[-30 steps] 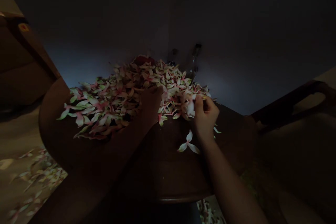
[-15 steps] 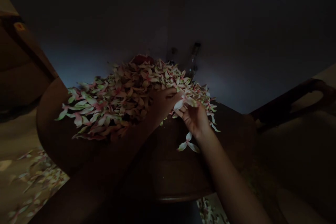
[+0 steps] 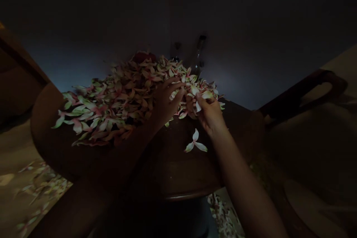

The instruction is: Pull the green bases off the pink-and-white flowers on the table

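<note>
A broad heap of pink and white flowers [image 3: 119,93] with green-tipped petals covers the back of a dark wooden table [image 3: 178,178]. At the front right of the heap, my right hand [image 3: 210,115] pinches a flower [image 3: 198,106] between thumb and fingers. My left hand [image 3: 167,100] is just to the left, over the heap, its fingers apart and stretched toward the right hand. No flower shows in it. One loose three-petalled flower [image 3: 195,142] lies on the bare wood nearer me.
Behind the heap stand a clear bottle [image 3: 199,57] and a smaller dark object, near the wall corner. A dark red thing [image 3: 143,57] tops the heap. More flowers lie on the floor [image 3: 46,180] at left and below the table. A wooden chair arm [image 3: 304,91] is at right.
My left hand has opened its fingers and drawn apart from my right hand. The right hand has turned, still pinching a flower. The whole view has shifted slightly.
</note>
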Action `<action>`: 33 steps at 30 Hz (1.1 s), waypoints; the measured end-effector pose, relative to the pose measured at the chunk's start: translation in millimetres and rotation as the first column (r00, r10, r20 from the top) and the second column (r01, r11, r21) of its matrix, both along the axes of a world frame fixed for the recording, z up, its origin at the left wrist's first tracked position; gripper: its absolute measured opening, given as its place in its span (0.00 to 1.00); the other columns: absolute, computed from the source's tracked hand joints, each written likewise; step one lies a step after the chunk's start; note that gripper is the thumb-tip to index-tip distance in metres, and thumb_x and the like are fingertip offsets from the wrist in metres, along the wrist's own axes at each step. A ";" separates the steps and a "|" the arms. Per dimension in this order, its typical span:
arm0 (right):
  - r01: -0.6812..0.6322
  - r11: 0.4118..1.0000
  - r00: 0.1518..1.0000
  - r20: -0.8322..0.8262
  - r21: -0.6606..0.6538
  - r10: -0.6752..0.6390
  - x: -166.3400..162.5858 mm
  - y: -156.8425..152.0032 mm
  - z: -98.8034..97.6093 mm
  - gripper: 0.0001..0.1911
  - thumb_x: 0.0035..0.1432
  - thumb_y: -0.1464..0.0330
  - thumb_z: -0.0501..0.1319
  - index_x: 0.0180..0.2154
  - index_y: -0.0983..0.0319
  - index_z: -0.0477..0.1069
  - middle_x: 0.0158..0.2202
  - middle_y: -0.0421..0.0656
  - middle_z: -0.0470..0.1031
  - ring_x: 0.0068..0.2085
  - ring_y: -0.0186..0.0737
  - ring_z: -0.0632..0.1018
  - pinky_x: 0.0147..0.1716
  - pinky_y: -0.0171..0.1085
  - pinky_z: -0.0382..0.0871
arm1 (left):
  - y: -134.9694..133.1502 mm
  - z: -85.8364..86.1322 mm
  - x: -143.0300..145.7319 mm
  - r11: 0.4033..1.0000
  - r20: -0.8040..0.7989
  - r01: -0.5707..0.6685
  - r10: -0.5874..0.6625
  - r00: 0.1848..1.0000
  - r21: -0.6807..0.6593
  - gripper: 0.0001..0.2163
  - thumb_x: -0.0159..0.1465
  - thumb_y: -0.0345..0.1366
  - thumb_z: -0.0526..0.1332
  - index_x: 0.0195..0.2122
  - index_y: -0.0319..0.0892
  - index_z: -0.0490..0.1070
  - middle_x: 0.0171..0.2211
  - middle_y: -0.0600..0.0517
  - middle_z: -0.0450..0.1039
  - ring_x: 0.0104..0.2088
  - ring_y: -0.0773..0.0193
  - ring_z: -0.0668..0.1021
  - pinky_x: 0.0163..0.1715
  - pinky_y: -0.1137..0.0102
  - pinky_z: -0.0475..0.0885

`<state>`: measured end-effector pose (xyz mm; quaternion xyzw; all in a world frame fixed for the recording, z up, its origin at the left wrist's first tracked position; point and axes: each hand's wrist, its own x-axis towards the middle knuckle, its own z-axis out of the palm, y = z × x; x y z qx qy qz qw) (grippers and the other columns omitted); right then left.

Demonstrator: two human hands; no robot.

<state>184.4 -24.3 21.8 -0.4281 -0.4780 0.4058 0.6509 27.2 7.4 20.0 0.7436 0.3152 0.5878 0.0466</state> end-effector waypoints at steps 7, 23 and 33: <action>0.242 0.962 0.921 0.281 0.130 -0.270 78.0 -60.7 18.5 0.16 0.54 0.56 0.67 0.39 0.59 0.71 0.23 0.35 0.69 0.22 0.32 0.69 0.22 0.33 0.64 | -2.3 -0.6 -4.4 0.997 -0.028 0.048 -0.047 0.998 0.052 0.13 0.72 0.39 0.50 0.47 0.44 0.73 0.50 0.47 0.72 0.53 0.60 0.73 0.55 0.63 0.67; -0.002 0.996 0.192 0.978 0.084 -0.082 129.1 -77.5 -49.3 0.39 0.56 0.45 0.60 0.64 0.54 0.59 0.69 0.52 0.51 0.68 0.60 0.57 0.61 0.59 0.60 | 9.2 -20.7 0.3 0.990 -0.019 0.120 -0.119 0.993 0.080 0.10 0.71 0.35 0.53 0.43 0.45 0.73 0.44 0.49 0.74 0.49 0.61 0.75 0.51 0.62 0.68; -0.213 0.971 0.236 0.970 0.107 -0.055 94.0 -88.8 -51.8 0.13 0.67 0.64 0.54 0.48 0.57 0.74 0.48 0.49 0.75 0.49 0.47 0.74 0.50 0.49 0.72 | 6.1 -19.2 1.3 0.989 -0.003 0.125 -0.125 0.992 0.074 0.09 0.71 0.35 0.53 0.42 0.45 0.73 0.43 0.49 0.76 0.47 0.61 0.75 0.50 0.62 0.67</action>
